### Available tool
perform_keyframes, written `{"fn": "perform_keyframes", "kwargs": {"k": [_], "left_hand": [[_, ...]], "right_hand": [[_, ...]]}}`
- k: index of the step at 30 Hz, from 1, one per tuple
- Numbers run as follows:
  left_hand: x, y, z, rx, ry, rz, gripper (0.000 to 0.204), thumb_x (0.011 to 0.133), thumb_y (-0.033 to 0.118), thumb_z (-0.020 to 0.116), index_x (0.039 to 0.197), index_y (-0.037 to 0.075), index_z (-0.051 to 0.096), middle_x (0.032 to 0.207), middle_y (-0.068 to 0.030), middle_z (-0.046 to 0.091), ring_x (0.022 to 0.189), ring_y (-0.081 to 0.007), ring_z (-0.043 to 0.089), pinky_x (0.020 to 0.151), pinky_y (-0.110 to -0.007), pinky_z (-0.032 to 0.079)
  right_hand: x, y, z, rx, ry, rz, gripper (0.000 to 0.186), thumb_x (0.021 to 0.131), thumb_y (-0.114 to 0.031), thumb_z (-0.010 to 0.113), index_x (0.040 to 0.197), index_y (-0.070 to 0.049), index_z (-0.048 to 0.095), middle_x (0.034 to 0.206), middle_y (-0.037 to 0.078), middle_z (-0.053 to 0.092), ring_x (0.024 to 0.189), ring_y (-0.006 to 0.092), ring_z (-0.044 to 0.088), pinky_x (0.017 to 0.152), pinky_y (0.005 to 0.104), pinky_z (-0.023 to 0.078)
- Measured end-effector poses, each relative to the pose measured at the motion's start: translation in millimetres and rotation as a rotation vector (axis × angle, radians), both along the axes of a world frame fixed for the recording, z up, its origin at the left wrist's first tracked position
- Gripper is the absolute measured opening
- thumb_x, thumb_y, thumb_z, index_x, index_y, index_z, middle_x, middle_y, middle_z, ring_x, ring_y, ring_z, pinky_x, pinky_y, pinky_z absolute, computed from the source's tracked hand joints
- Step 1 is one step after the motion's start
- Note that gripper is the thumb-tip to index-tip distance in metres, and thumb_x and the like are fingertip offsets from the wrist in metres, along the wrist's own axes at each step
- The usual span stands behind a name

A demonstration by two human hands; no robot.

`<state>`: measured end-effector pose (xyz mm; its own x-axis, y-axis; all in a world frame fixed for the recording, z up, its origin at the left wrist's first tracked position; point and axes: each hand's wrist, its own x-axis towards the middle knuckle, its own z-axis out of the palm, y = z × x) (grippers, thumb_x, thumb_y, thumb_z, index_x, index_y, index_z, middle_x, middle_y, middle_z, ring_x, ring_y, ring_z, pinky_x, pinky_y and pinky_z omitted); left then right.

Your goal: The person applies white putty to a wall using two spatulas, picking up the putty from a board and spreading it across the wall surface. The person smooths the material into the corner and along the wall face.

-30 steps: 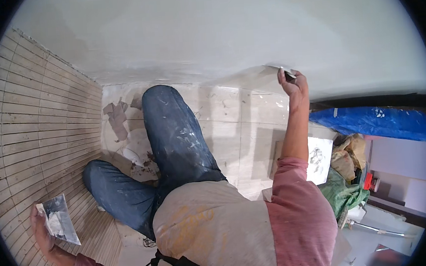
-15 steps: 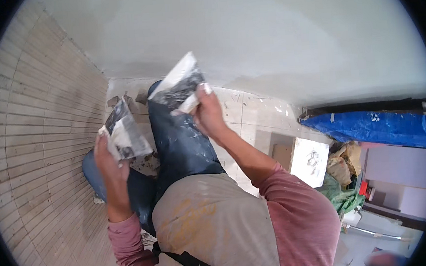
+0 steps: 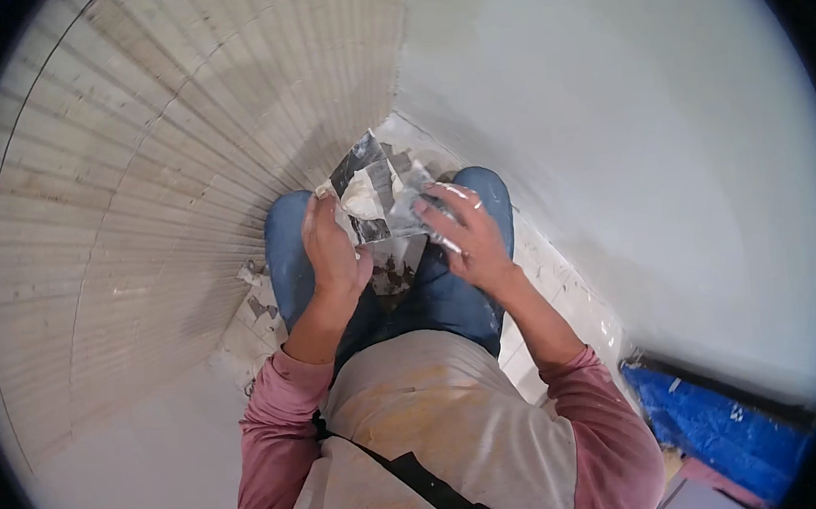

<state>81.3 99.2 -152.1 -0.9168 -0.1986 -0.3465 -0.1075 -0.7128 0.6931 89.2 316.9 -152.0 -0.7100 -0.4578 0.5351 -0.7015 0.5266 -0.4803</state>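
Observation:
In front of my knees my left hand [image 3: 335,250] is closed on a broad metal putty knife [image 3: 353,171]. A thick dab of white putty [image 3: 361,199] sits on its blade. My right hand [image 3: 471,236] grips a second putty knife [image 3: 407,215], its smeared blade lying over or against the right side of the first; whether they touch is blurred. White putty coats some of my right fingers. Both handles are hidden by my hands.
A cream wall with narrow ribs [image 3: 166,177] stands close on the left. The smooth pale wall [image 3: 629,163] is on the right, meeting it in a corner. Blue sheeting [image 3: 713,427] lies at the lower right. Grey scraps litter the tiled floor [image 3: 262,307].
My view has turned toward the corner. The two putty knives, held apart before, have come together in front of me, the right one moving over the left blade.

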Motion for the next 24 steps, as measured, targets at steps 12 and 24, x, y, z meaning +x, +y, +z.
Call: {"fn": "perform_keyframes", "kwargs": {"k": [12,24], "left_hand": [[-14,-49,26,-0.233,-0.095,-0.339,0.048,0.099,0.024,0.060,0.138,-0.004,0.055,0.130,-0.0107,0.062,0.121,-0.0201,0.055,0.105,-0.035,0.041],[-18,-55,28,-0.299,0.087,-0.431,0.041,0.102,0.017,0.056,0.135,-0.008,0.056,0.120,-0.0079,0.065,0.111,-0.0139,0.057,0.098,-0.027,0.043]], "right_hand": [[-16,15,104,0.592,0.291,0.231,0.054,0.081,-0.012,0.068,0.131,-0.033,0.069,0.137,-0.005,0.064,0.123,0.0245,0.059,0.100,0.0426,0.054],[-19,-12,151,0.656,0.441,0.316,0.043,0.085,-0.020,0.063,0.126,-0.033,0.069,0.130,-0.006,0.064,0.120,0.0195,0.059,0.098,0.0396,0.051]]}}
